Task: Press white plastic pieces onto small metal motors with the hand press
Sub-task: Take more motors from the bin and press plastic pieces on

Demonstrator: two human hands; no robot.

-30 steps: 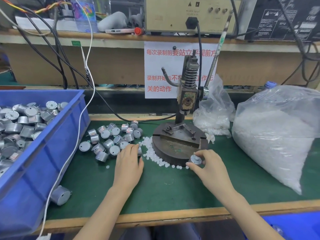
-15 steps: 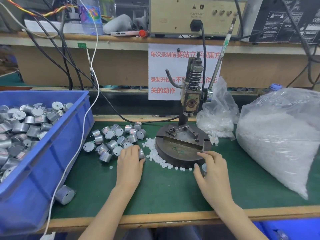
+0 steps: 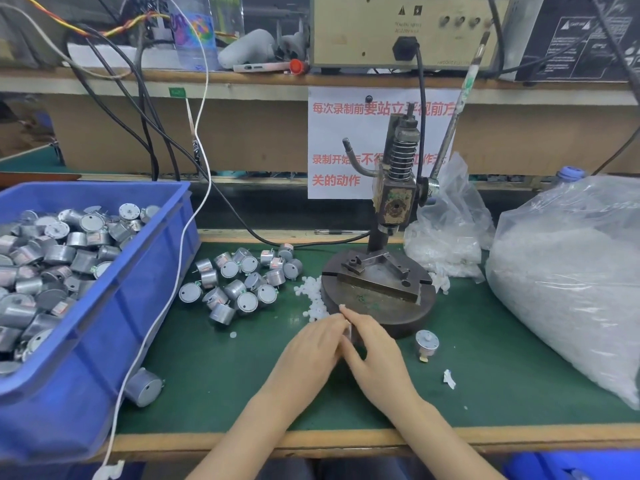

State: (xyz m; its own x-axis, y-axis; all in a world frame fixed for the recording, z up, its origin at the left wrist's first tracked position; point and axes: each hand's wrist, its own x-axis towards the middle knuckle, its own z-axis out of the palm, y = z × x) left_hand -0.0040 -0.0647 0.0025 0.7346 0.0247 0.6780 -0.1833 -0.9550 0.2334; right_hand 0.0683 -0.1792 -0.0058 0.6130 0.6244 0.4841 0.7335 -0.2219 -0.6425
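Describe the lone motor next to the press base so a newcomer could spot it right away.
Find the hand press on the green mat and follow it down to its round base. Just off the base's front right edge, beside the right hand, stands one small metal motor. Unlike the motors heaped left of the base, it is alone.

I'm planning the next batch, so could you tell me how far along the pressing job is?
Early on. Done: one lone motor stands right of the hands, possibly finished. In hand: left hand and right hand meet around a mostly hidden motor before the press, whose fixture is bare. Left: the motor pile, the full blue bin and the bag of white pieces.
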